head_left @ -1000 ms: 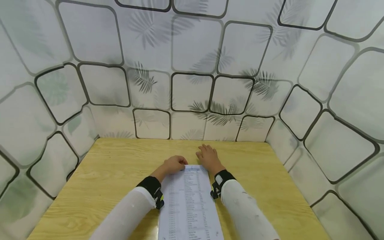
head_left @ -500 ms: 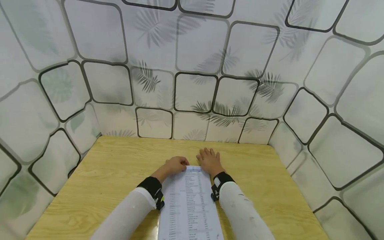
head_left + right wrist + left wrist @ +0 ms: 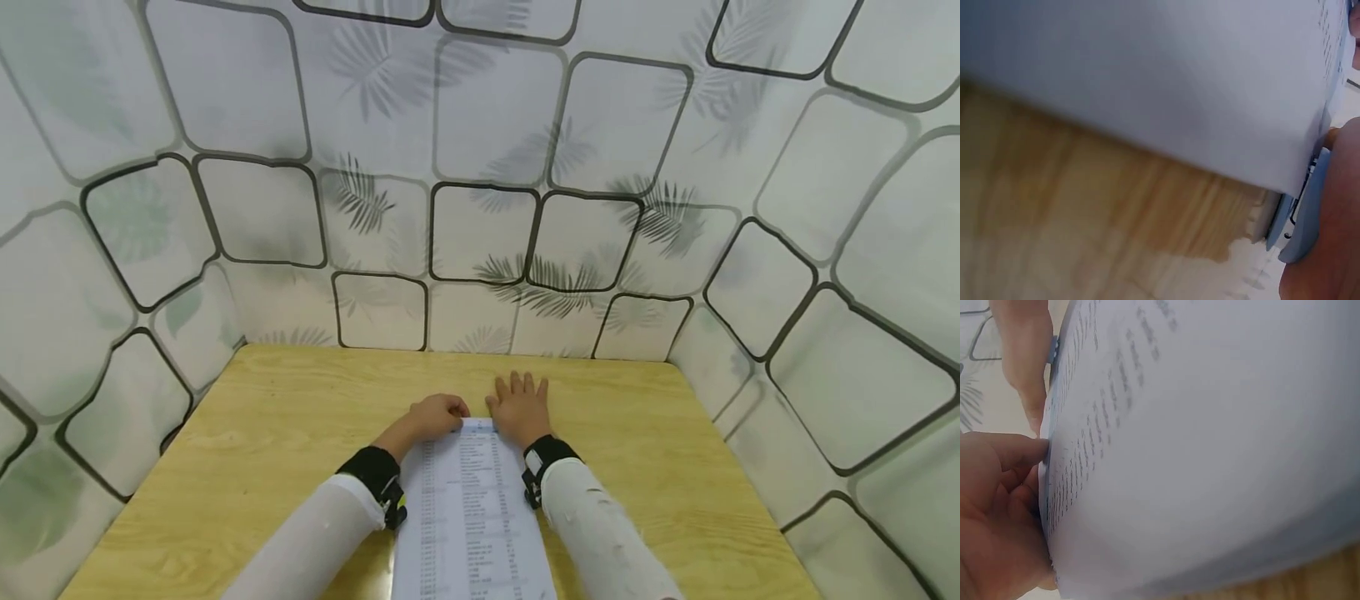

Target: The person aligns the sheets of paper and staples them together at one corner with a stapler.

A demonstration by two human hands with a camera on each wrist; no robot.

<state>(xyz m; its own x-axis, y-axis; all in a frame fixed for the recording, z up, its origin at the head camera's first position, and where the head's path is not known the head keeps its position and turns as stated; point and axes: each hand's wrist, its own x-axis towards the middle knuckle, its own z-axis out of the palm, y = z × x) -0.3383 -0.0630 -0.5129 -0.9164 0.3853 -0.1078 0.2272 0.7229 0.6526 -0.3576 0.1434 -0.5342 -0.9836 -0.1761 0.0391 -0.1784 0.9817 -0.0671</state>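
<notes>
Printed sheets of white paper point(image 3: 472, 517) lie lengthwise on the table, columns of text upward. At their top left edge, my left hand point(image 3: 435, 417) pinches the paper between thumb and curled fingers. My right hand point(image 3: 520, 412) lies at the top right corner with its fingers straight and spread. Beneath its palm, the right wrist view shows a stapler-like light blue tool point(image 3: 1310, 215) with dark metal between two blue parts, close against the paper's edge. The hand hides much of this tool, so its exact kind is unclear; the head view does not show it.
The yellow wood-grain table point(image 3: 300, 417) extends on both sides of the paper. A pale wall covering point(image 3: 480, 233) with dark rounded squares and leaf prints encloses its back and sides. Black bands point(image 3: 375, 471) with small cameras sit on both wrists.
My right hand has flattened, its fingers spreading straighter, and shifted slightly down in the head view. The left hand keeps its pinch on the paper, almost still.
</notes>
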